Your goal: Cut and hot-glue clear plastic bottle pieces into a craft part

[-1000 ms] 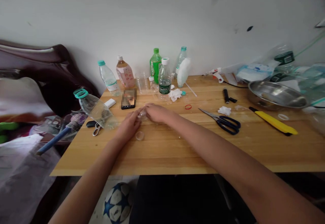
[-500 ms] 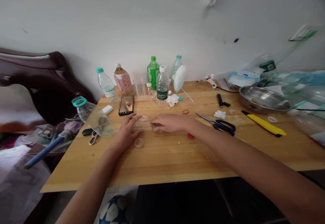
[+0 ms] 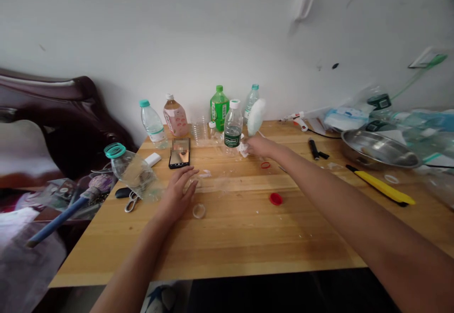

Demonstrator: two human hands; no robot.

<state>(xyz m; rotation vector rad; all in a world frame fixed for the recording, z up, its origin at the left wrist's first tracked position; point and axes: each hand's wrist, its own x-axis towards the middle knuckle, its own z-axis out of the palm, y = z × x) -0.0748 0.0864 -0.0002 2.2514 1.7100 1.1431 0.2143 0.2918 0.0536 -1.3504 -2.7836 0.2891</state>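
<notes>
My left hand [image 3: 178,190] rests on the table with its fingers apart, beside a clear plastic piece [image 3: 194,183] that is hard to make out. Just below it lies a clear round ring or lid [image 3: 199,211]. My right hand [image 3: 259,146] reaches across to the back, its fingers closed at a crumpled white tissue [image 3: 243,150]; the fingertips are partly hidden. Left of the tissue stands a clear bottle with a green label [image 3: 233,131]. A red ring [image 3: 265,165] lies near the right wrist, and a red cap [image 3: 275,199] lies closer to me.
Along the wall stand a green bottle [image 3: 219,107], a pink-labelled bottle [image 3: 175,117] and a teal-capped bottle [image 3: 152,124]. A cut bottle [image 3: 133,171] leans at the left edge near a phone [image 3: 179,153]. Right are a yellow cutter [image 3: 385,186], metal bowl [image 3: 378,154] and glue gun [image 3: 301,122].
My right hand has moved from the table's middle back and right to the tissue, uncovering the red cap; its forearm now covers most of the scissors. My left hand stays nearly in place.
</notes>
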